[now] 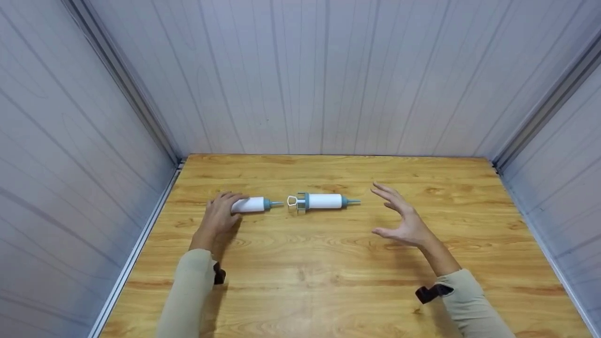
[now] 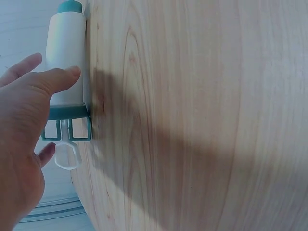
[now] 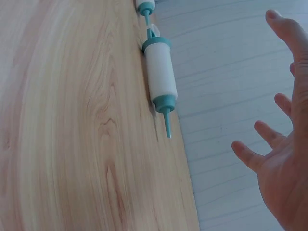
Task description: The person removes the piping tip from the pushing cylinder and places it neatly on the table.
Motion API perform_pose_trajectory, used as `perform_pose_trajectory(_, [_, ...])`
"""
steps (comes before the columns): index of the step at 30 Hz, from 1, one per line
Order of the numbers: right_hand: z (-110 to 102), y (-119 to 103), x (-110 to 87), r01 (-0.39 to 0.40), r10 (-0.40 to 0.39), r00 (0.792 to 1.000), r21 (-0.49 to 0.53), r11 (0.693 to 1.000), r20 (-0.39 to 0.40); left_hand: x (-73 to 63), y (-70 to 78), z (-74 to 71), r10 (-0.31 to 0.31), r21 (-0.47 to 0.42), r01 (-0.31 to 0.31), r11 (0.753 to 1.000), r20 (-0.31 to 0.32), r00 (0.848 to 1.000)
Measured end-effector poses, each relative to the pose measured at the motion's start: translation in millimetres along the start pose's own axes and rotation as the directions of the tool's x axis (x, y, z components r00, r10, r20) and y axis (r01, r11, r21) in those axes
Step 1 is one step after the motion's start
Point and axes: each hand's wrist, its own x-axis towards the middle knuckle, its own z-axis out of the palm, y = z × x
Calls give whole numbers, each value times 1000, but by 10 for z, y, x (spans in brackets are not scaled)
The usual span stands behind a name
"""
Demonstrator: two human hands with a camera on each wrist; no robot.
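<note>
Two white syringes with teal fittings lie in line on the wooden table, nozzles to the right. My left hand (image 1: 219, 215) is around the handle end of the left syringe (image 1: 250, 204), thumb on the near side and fingers on the far side. Its teal finger loops and white plunger ring (image 2: 67, 156) show under the palm in the left wrist view. The right syringe (image 1: 325, 201) lies untouched in the middle, its plunger ring close to the left one's nozzle. Right of its nozzle, my right hand (image 1: 403, 224) hovers with fingers and thumb spread, holding nothing.
The wood-grain table (image 1: 305, 281) is enclosed by pale panel walls (image 1: 300, 80) at the back and both sides. A metal rail (image 1: 136, 253) runs along its left edge. Each wrist carries a small black camera mount (image 1: 432, 293).
</note>
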Motion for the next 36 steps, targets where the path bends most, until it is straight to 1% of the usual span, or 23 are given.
perform_pose_trajectory(4, [-5, -38, -9, -38, 39, 999, 89, 995, -7, -2, -5, 18, -16, -3, 16, 1000, -4, 1000])
perform_pose_trajectory(8, [-2, -45, -9, -75, 80, 997, 190, 979, -19, -21, -1, 26, -12, -5, 12, 1000, -26, 1000])
perform_pose_trajectory(11, [4, -25, -13, -75, 86, 996, 271, 960, -29, -34, -2, 35, -9, -8, 9, 1000, -44, 999])
perform_pose_trajectory(14, [12, 2, -16, -60, 74, 997, 323, 945, -32, -41, -5, 47, -12, -15, 11, 1000, -55, 998])
perform_pose_trajectory(17, [15, 19, -20, -48, 62, 998, 345, 937, -32, -41, -5, 53, -18, -25, 17, 1000, -55, 998])
perform_pose_trajectory(21, [16, 14, -23, -32, 49, 998, 358, 933, -38, -24, -3, 53, -10, -18, 10, 1000, -46, 999])
perform_pose_trajectory(25, [28, 7, -18, -32, 49, 998, 354, 935, -39, -27, -12, 53, -20, -14, 19, 1000, -34, 999])
perform_pose_trajectory(29, [29, 3, -6, -36, 54, 998, 371, 928, -38, -34, -22, 33, -22, -5, 22, 1000, -21, 1000])
perform_pose_trajectory(32, [18, -8, 10, -39, 63, 997, 395, 918, -47, -36, -36, 6, -13, 4, 14, 1000, -27, 1000])
perform_pose_trajectory(36, [11, -7, 37, -40, 70, 996, 403, 914, -62, -42, -60, -32, 4, 8, -4, 1000, -60, 998])
